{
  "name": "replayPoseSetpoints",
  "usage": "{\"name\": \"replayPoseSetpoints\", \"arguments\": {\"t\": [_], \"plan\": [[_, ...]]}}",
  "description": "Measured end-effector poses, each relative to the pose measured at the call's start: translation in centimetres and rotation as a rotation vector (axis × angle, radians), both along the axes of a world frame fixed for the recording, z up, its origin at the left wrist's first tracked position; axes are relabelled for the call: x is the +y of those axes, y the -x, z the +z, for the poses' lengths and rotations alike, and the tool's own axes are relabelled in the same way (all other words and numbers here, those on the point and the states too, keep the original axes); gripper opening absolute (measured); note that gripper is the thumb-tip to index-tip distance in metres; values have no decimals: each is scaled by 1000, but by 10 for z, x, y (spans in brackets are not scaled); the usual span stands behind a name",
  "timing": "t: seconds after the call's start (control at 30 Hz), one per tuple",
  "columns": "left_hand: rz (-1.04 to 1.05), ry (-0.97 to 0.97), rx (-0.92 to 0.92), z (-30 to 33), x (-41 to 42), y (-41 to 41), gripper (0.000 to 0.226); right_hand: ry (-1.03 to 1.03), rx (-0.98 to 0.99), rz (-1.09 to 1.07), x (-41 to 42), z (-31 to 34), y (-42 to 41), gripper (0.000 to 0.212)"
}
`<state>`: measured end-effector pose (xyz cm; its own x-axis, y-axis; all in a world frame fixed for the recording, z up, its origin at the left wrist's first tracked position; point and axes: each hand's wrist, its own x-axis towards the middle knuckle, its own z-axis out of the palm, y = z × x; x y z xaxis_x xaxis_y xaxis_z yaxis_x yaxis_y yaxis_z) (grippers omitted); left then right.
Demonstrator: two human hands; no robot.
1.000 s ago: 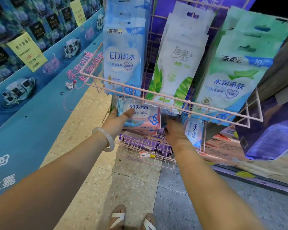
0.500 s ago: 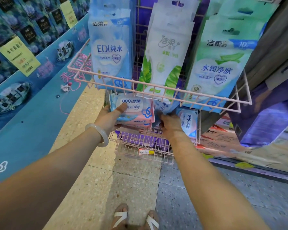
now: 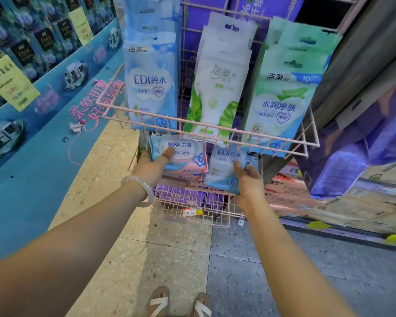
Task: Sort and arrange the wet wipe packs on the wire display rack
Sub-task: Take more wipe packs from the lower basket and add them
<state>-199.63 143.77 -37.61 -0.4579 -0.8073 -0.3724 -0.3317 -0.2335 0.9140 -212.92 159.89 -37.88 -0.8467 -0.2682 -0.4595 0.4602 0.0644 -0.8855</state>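
Observation:
A pink wire display rack [image 3: 206,130] carries three hanging rows of wet wipe packs: blue EDI packs [image 3: 150,88], white packs with green leaves [image 3: 217,92] and green-and-blue packs [image 3: 281,97]. Under its upper shelf lies a stack of blue-and-pink 99.9% packs [image 3: 185,156]. My left hand [image 3: 150,165], with a pale bangle on the wrist, grips the stack's left end, thumb on the top pack. My right hand [image 3: 249,181] holds a small blue EDI pack [image 3: 224,170] by its right edge, just right of the stack.
A lower pink wire basket [image 3: 192,207] with a price tag sits below my hands. A blue display wall [image 3: 32,143] runs along the left. Purple cartons [image 3: 352,156] and flat printed boxes [image 3: 329,207] crowd the right. My sandalled feet [image 3: 181,303] stand on terrazzo floor.
My right hand has drawn a blue EDI pack out from under the upper shelf into view. My left hand stays on the 99.9% stack. The camera has moved closer.

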Motion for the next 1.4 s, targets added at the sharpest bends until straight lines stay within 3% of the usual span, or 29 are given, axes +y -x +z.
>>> {"name": "replayPoseSetpoints", "arguments": {"t": [0.07, 0.2, 0.37, 0.43, 0.5, 0.57, 0.73, 0.9, 0.97, 1.2, 1.3, 1.33, 1.4], "plan": [[18, 110, -35, 0, 7, 1, 46, 52, -62, 13, 16, 0, -7, 8], [75, 108, -53, 4, 17, 3, 81, 77, -113, 39, 33, 3, -18, 5], [137, 107, -76, 7, 30, -7, 87, 96, -90, 44, 44, 5, -26, 3], [176, 151, -149, 11, 42, -17, 80, 96, -81, 52, 48, 8, -29, 4], [197, 180, -176, 12, 59, -31, 57, 86, -70, 48, 53, 10, -36, 3], [126, 54, -63, 15, 84, -44, 28, 89, -76, 67, 60, 9, -48, 8], [-264, -394, 53, 45, 115, -55, 21, 195, -200, 224, 63, 33, -87, 22], [-324, -172, 249, 85, 100, -68, 26, 209, -58, 317, 47, 83, -103, 9], [-329, -125, 315, 104, 90, -69, 28, 198, 80, 379, 37, 107, -101, 7], [-266, 340, 500, 181, 24, -39, 32, 273, 522, 471, -38, 188, -73, 12], [-224, 510, 363, 199, -9, -26, 23, 249, 631, 494, -74, 199, -59, 11], [-215, 575, 239, 200, -19, -24, 17, 175, 658, 511, -83, 196, -54, 8], [-202, 653, 22, 197, -36, -21, 33, -87, 695, 579, -90, 184, -46, 23]]}}
